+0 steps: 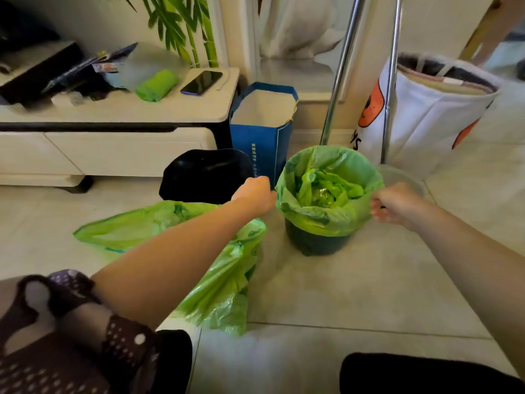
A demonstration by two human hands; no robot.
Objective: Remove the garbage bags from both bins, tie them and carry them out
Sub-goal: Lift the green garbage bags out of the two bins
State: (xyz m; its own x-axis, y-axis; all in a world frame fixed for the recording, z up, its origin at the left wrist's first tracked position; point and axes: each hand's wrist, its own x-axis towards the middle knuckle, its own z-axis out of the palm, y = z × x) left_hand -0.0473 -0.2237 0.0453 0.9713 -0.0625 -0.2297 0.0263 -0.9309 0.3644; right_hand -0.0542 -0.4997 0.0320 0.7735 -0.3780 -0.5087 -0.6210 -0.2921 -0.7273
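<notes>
Bare forearms, dark white-dotted garment (71, 351), black trousers (420, 376)

- A small dark round bin (316, 243) stands upright between the left hand (255, 194) and the right hand (396, 204).
- Its green bag (312, 217) lines it, the edge folded down over the rim, with crumpled green plastic inside; both hands are at that folded edge.
- A black bin (204, 174), unlined, sits just beyond the left hand.
- A loose green bag (221, 288) lies slack on the floor under the left forearm.
</notes>
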